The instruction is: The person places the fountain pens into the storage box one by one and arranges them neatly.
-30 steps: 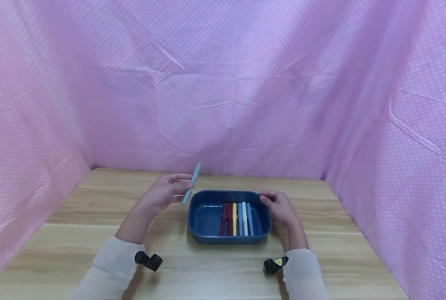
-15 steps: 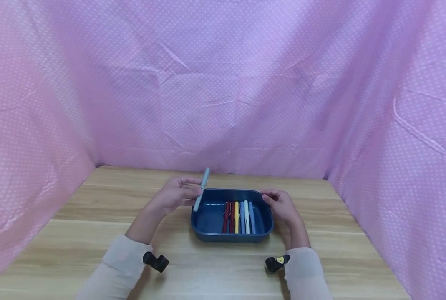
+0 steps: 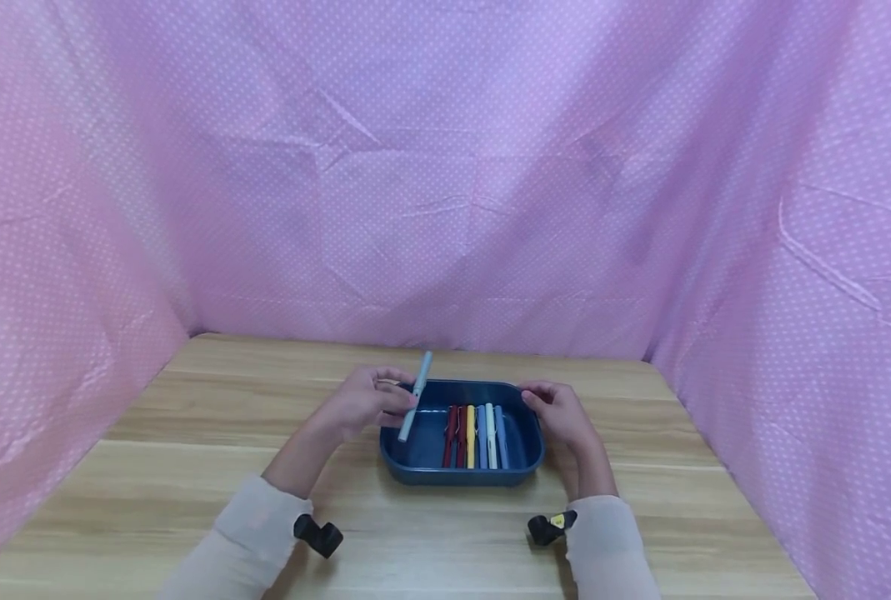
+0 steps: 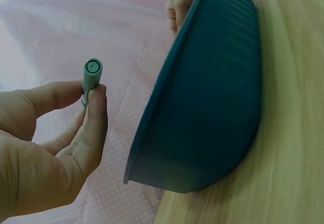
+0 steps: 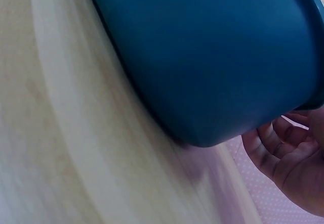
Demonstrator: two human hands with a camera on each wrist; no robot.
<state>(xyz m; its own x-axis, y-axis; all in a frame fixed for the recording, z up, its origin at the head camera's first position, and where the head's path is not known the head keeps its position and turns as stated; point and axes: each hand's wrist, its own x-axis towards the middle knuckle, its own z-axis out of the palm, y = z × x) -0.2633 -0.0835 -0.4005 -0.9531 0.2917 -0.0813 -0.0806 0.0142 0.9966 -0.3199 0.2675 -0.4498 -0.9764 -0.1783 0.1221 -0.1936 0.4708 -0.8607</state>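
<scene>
My left hand (image 3: 366,402) pinches a pale blue-green pen (image 3: 423,372) between thumb and fingers, tilted above the left end of a dark blue box (image 3: 460,477). In the left wrist view the round end of the pen (image 4: 92,72) faces the camera, clear of the box wall (image 4: 202,92). Inside the box, several pens lie side by side: dark red pens (image 3: 450,437), a yellow pen (image 3: 471,437), blue pens and a whitish pen (image 3: 491,437). The right hand (image 3: 561,417) grips the box's back right corner, thumb over the rim and fingers outside.
A wood-grain table (image 3: 430,542) carries the box. Pink dotted cloth (image 3: 445,208) hangs behind and along both sides. Small black cameras (image 3: 319,536) sit on the cuffs of both light sleeves. The box floor shows left of the pens.
The left hand has carried the pen rightward and slightly nearer, from beside the box to over its left end. My right hand stays on the corner, and the pens inside have not shifted.
</scene>
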